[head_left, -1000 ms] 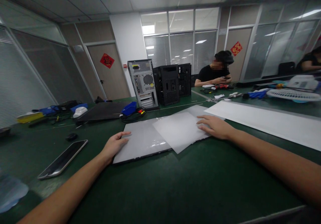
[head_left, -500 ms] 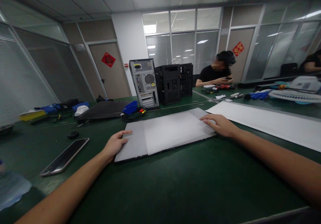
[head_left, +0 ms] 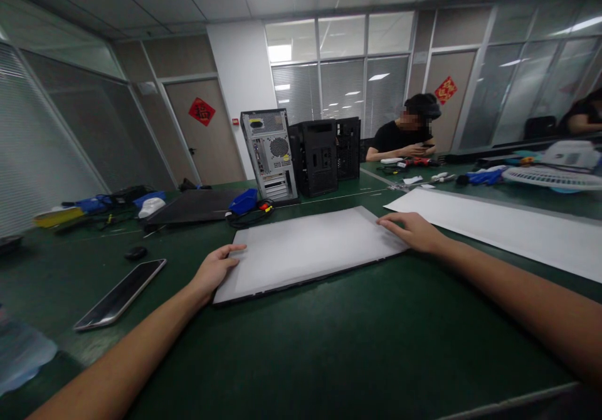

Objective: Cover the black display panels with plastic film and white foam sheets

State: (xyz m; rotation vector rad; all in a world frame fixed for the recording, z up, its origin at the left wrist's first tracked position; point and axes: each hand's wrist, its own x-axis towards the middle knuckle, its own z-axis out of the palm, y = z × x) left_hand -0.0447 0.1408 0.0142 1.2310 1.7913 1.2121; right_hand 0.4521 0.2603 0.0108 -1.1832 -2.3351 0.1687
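Note:
A flat white panel (head_left: 301, 251) with a thin black edge, like a display backlight panel, lies on the green table in front of me. My left hand (head_left: 217, 271) grips its left end, thumb and forefinger on the white face and the other fingers hidden behind the edge. At the opposite end my right hand (head_left: 411, 231) holds the right edge, fingertips on the top surface. To the right, a long white sheet or panel (head_left: 498, 232) lies beyond my right forearm.
Computer cases (head_left: 270, 157) stand behind the panel, near a blue connector with cable (head_left: 244, 202) and a dark flat panel (head_left: 195, 210). At left are a phone (head_left: 121, 294) and a black mouse-like object (head_left: 136, 253). A person (head_left: 409, 131) sits across the table.
The grey bands at both ends of the panel have narrowed, and its face now looks almost evenly white. My hands stay at the two ends, the right one very slightly further right.

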